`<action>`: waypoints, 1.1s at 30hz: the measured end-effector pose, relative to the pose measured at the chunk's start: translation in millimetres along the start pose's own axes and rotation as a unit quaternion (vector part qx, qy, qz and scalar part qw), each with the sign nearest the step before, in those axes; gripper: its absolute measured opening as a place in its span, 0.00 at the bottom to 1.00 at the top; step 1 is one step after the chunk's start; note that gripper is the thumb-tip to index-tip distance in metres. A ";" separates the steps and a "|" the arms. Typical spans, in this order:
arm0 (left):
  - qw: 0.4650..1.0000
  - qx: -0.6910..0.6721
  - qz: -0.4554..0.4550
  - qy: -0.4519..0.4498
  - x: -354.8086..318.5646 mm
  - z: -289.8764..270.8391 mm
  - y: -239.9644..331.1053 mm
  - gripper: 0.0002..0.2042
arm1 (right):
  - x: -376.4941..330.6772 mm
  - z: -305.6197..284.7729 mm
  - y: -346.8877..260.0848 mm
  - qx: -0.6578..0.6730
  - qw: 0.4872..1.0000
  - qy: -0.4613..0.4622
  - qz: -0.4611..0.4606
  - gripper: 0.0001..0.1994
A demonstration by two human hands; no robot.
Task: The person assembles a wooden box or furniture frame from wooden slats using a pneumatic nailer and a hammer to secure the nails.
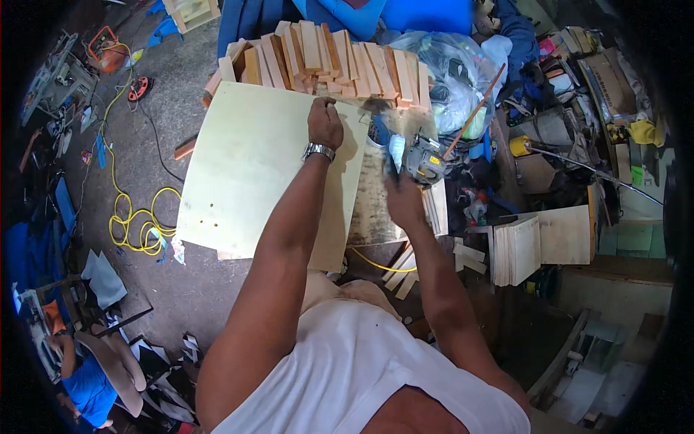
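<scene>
My left hand (325,124), with a metal watch on its wrist, is closed at the far edge of a pale plywood panel (253,159). The panel's right side casts a shadow, and a further board edge shows at its lower right. My right hand (405,200) is beside a grey power tool (426,159) with a yellow label, on the stained worktop (372,206). Motion smears its fingers, so I cannot tell whether they grip the tool. A small white-and-blue object (397,150) is just beyond this hand.
Many wood strips (318,58) are stacked beyond the panel. Right of them lie a clear plastic bag (452,76) and a thin wooden stick (475,112). Boards (517,249) stand at right. A yellow hose (137,224) coils on the floor. A person in blue (90,390) is lower left.
</scene>
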State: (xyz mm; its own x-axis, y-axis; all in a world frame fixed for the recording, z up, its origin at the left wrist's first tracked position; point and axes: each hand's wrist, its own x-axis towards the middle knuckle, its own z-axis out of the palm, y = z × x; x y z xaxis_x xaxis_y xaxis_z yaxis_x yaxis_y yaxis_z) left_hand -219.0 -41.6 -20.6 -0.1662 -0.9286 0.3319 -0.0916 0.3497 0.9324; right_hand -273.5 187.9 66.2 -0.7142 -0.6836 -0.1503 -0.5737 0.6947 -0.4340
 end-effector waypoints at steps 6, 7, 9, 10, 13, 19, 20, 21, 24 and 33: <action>0.999 0.009 0.032 -0.023 12.3 -7.5 13.1 0.10 | -3.4 -106.4 -80.7 0.274 0.925 0.213 -0.155 0.17; 0.999 0.002 -0.008 -0.036 8.3 -8.8 21.5 0.10 | -5.6 -130.8 -82.0 0.198 0.911 0.314 -0.178 0.14; 0.998 -0.003 -0.052 -0.042 4.2 -11.4 26.4 0.10 | -17.3 -172.6 -104.9 0.382 0.790 0.374 -0.300 0.12; 0.998 -0.028 -0.045 -0.026 3.4 -6.7 29.6 0.10 | -7.8 -190.1 -86.7 0.546 0.665 0.149 -0.488 0.12; 0.998 -0.028 -0.045 -0.027 5.7 1.0 23.5 0.11 | 7.2 -13.4 6.2 0.233 0.892 0.268 -0.279 0.18; 0.998 0.021 -0.064 -0.013 -0.1 -3.0 5.8 0.10 | 16.6 -41.6 -5.3 0.064 0.997 0.040 -0.011 0.23; 0.999 0.009 -0.032 -0.003 -3.0 -6.0 6.9 0.10 | 14.6 -69.8 -26.3 0.069 0.976 0.175 -0.107 0.21; 1.000 -0.001 0.005 0.019 6.2 -8.0 6.3 0.09 | 7.9 -102.3 -53.5 0.262 0.945 0.171 -0.098 0.19; 0.998 -0.048 -0.033 0.010 8.7 -11.9 2.9 0.09 | 4.1 -182.7 -81.8 0.082 0.782 0.428 -0.446 0.14; 0.997 0.034 -0.059 -0.031 19.3 -4.6 10.2 0.10 | 15.8 -1.2 15.4 0.020 0.995 0.077 -0.061 0.20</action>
State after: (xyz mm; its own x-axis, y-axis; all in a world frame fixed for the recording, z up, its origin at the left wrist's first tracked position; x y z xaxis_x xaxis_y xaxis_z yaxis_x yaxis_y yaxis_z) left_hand -218.5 -56.5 -4.0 -0.2105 -0.9551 0.2086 -0.1794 0.2475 0.9521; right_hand -294.1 188.0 58.3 -0.6948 -0.7180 0.0417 -0.6456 0.5972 -0.4759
